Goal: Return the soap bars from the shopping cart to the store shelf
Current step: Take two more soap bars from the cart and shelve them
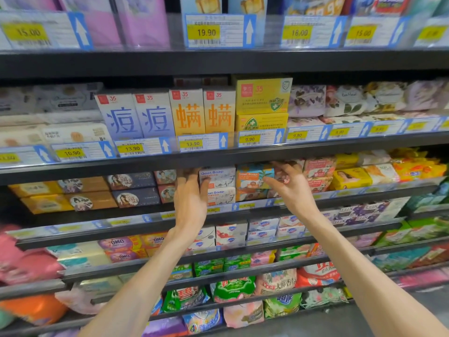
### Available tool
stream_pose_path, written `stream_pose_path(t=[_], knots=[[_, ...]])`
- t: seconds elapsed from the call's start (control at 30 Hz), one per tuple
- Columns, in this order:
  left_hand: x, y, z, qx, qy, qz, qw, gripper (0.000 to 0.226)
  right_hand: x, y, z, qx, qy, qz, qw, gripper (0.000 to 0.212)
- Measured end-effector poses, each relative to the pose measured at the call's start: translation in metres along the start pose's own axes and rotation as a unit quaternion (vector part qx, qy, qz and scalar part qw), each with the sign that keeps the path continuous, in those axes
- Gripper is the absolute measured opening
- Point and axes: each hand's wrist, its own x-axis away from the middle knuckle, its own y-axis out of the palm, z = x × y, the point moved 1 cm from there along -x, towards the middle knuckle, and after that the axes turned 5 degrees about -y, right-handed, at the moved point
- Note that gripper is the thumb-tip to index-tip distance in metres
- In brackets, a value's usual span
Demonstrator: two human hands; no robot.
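On the third shelf [243,210] stand stacked "Goat Soap" boxes. My left hand [190,193] grips the left edge of the upper white Goat Soap box [218,177], thumb on its front and fingers along its side. My right hand [290,184] reaches in just right of the blue-and-orange Goat Soap box [251,177], with thumb and fingers closed around a small pink soap box [283,178] that is mostly hidden by the hand. More pink Goat Soap boxes [319,167] sit further right. The shopping cart is out of view.
The shelf above [218,158] hangs low over the soap row and carries price tags and tall boxes. Dark and gold soap boxes [131,190] sit to the left, yellow soap packs [352,178] to the right. The lower shelves hold detergent bags and more soap.
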Motion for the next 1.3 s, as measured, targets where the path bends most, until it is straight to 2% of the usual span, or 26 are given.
stream_pose_path(t=[0.3,0.67,0.8,0.97,1.13,1.2,1.3], knots=[[-0.001,0.006,-0.009,0.031,0.012,0.015,0.999,0.032,0.009,0.015,0.0,0.048,-0.069,0.055,0.995,0.043],[-0.001,0.009,-0.013,0.041,0.021,0.016,0.999,0.033,-0.001,0.03,0.007,0.128,-0.062,0.075,0.987,0.034],[0.0,0.007,-0.01,0.026,-0.001,0.005,1.0,0.034,-0.004,0.036,0.012,0.159,-0.054,0.08,0.983,0.028],[0.0,0.006,-0.01,0.029,0.002,0.008,1.0,0.037,-0.002,0.039,0.01,0.153,-0.066,0.083,0.983,0.031],[0.004,0.001,-0.014,0.031,0.011,0.009,0.999,0.042,0.011,0.039,0.003,0.14,-0.1,0.053,0.984,0.038],[0.01,-0.005,-0.016,0.011,0.018,0.02,1.0,0.046,0.019,0.042,-0.003,0.161,-0.128,0.013,0.979,0.038],[0.027,-0.02,-0.022,-0.043,0.068,0.038,0.996,0.048,0.028,0.056,-0.015,0.21,-0.217,-0.076,0.95,0.032]])
